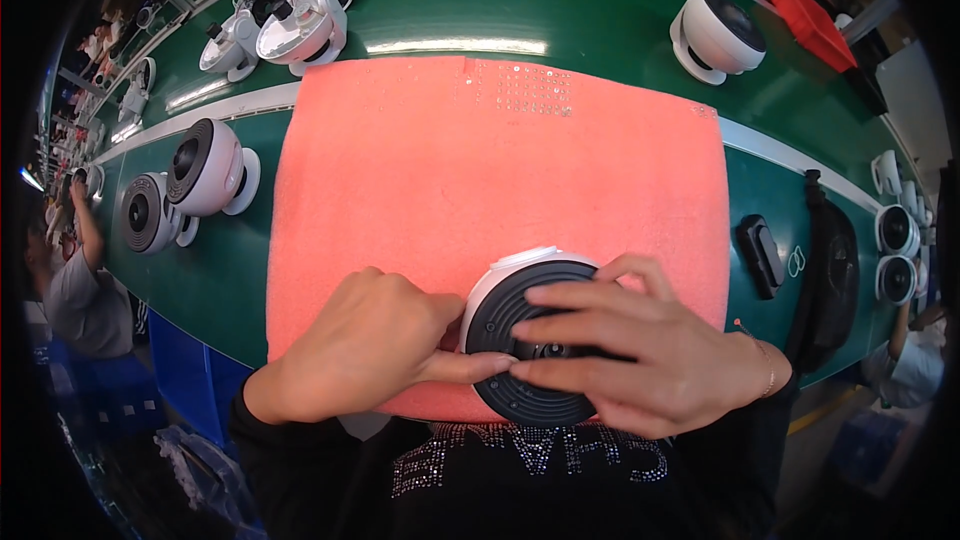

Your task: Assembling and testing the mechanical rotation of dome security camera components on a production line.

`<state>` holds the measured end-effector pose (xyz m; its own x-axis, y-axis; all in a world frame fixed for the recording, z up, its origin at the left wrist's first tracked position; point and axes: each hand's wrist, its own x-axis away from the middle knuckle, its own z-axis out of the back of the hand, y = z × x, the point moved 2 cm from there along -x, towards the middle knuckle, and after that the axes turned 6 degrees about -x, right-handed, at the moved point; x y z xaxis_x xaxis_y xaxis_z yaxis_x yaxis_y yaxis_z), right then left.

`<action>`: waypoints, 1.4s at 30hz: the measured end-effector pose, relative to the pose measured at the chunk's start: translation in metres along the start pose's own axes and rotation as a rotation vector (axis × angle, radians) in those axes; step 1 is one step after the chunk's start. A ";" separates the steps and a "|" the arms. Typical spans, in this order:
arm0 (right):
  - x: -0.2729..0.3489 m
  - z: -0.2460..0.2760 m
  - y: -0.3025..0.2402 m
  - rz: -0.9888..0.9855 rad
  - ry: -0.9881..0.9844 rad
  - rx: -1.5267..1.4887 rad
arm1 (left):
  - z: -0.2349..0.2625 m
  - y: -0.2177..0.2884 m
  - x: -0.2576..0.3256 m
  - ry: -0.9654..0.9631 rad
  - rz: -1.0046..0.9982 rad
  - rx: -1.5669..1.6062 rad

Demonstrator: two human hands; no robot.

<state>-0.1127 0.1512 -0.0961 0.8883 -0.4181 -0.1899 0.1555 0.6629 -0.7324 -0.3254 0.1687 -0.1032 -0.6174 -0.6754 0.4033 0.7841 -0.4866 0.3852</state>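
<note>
A small white fan with a round black grille (pixel 520 340) lies face up on the near edge of a pink foam mat (pixel 480 170). My right hand (pixel 640 350) rests flat across the grille, fingers spread over its centre. My left hand (pixel 370 345) is curled against the fan's left side, its thumb lying along the lower left of the grille and touching my right fingertips.
Two finished fans (pixel 205 168) stand on the green belt (pixel 400 0) left of the mat, and several white fan parts (pixel 300 25) sit at the back left. Another white fan (pixel 718 35) stands at the back right beside a red bin (pixel 812 20). A black bag (pixel 830 280) and a small black device (pixel 762 252) lie right. Other workers sit along the left.
</note>
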 end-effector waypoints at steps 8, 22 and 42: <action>0.013 -0.014 0.015 -0.062 0.292 0.096 | 0.005 0.006 -0.003 -0.066 0.006 -0.025; 0.007 -0.007 -0.001 -0.165 0.071 0.052 | 0.003 0.007 -0.006 -0.002 -0.056 -0.029; -0.014 -0.001 0.041 -0.185 0.675 -0.241 | 0.003 0.013 -0.005 0.516 -0.217 0.399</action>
<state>-0.1194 0.1836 -0.1237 0.3862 -0.8521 -0.3534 0.1085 0.4224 -0.8999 -0.3121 0.1676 -0.0980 -0.5706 -0.8115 -0.1260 0.5015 -0.4659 0.7290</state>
